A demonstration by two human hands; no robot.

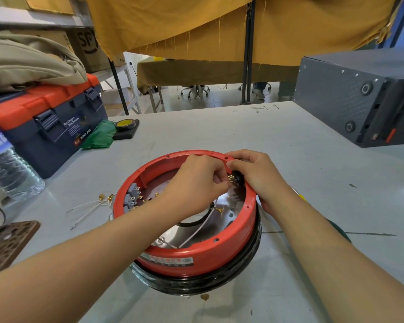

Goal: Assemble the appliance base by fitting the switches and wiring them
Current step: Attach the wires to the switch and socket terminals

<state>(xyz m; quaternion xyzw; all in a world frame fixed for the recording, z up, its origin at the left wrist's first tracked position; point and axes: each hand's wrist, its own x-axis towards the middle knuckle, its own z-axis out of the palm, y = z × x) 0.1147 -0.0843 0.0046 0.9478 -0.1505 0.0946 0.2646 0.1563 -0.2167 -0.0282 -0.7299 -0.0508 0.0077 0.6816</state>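
A round red appliance base (196, 255) lies upside down on a black ring in the middle of the table. Grey switches (132, 198) with brass tabs sit inside its left wall. A black round switch (238, 178) with brass terminals sits at the inner right wall. My right hand (254, 173) curls over the rim and grips this black switch. My left hand (196, 185) reaches inside the base and pinches something small at the switch's brass terminals; what it pinches is hidden by the fingers. A white wire (197, 229) lies across the shiny metal floor inside.
Loose white wires with brass connectors (91, 206) lie left of the base. A blue and orange toolbox (44, 127), a water bottle (7, 169), a yellow tape roll (124, 125) and a phone (7, 243) stand at the left. A dark grey box (359, 99) sits at the far right.
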